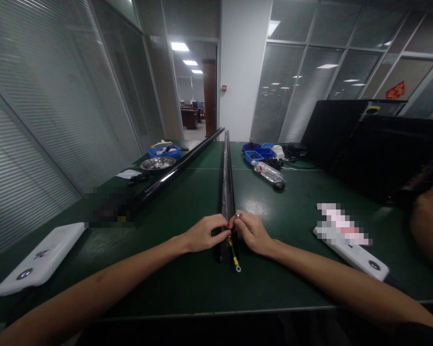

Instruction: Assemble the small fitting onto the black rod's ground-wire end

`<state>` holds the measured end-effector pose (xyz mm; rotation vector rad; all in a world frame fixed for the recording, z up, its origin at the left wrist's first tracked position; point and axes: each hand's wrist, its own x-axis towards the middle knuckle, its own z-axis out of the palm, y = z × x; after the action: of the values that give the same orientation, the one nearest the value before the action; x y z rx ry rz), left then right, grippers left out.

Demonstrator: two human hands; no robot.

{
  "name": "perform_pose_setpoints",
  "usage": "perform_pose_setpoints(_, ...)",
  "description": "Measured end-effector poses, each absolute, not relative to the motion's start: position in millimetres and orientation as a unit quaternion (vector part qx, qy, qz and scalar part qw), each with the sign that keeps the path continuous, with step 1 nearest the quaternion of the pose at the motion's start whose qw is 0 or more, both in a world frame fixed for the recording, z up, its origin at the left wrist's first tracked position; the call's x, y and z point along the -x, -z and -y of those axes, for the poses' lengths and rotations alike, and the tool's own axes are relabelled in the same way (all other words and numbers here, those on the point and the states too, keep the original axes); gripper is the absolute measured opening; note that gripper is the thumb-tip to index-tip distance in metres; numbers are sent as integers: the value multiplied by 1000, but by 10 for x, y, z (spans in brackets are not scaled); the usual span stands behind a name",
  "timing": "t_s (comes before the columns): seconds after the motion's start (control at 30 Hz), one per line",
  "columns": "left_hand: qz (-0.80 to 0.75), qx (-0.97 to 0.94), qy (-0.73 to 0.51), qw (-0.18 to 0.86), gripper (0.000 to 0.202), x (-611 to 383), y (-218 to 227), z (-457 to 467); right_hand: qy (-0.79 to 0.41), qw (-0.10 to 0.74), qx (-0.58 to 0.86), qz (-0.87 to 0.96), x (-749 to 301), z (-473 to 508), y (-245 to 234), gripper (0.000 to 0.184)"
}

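Rail [228,180] lies lengthwise, probably so its near end is reachable; left hand [206,234] and right hand [253,233] pinch it there, just above short wire [233,252].

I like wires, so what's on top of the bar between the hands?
A green-and-yellow wire with a metal ring shows between the left hand and right hand. What they cover on the bar can't be seen.

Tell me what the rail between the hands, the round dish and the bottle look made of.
Rail: probably dark-finished metal, from its straight edges and sheen; plastic possible. Dish: likely polished metal, silvery and reflective. Bottle: apparently clear plastic, see-through with bright highlights.
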<state>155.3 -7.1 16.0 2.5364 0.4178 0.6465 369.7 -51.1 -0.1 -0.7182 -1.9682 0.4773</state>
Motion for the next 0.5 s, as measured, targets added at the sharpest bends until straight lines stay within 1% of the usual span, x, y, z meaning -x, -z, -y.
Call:
perform_pose_setpoints(0.3,-154,-928,-238,242,15,-1551,-149,71,-199,473,296,806,-3691,534,-39,33)
perform_pose_setpoints(0.5,-163,-927,-237,242,15,-1553,-154,76,-196,473,299,805,-3684,530,-42,36)
